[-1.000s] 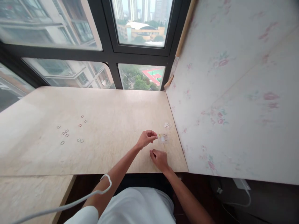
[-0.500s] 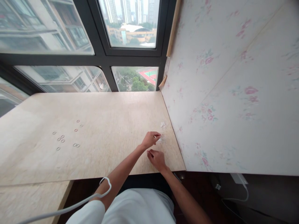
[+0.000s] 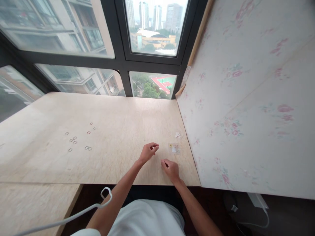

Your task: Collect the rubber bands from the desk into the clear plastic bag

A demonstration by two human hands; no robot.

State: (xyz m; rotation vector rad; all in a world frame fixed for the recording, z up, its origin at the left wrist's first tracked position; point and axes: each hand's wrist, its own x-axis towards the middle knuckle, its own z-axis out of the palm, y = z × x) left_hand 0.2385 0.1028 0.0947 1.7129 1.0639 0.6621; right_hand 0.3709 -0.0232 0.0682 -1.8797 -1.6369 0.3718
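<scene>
My left hand hovers above the pale board, left of a small clear plastic box. Its thumb and fingertips are pinched together; whatever they hold is too small to make out. Nearer my body, my right hand is closed, with thumb against fingers, and its contents are hidden. The box has compartments with small bits inside, one of them yellow. Beyond it lie small whitish translucent pieces. Several thin rings are scattered at the left, among them a reddish ring and a pair of rings side by side.
The pale marble-look counter ends at a dark-framed window at the back. A flower-patterned wall closes off the right side. A white cable passes by my left arm.
My left hand has moved left, away from the clear box, which now shows fully. My right hand stays closed near the front edge. The camera view has shifted slightly.
</scene>
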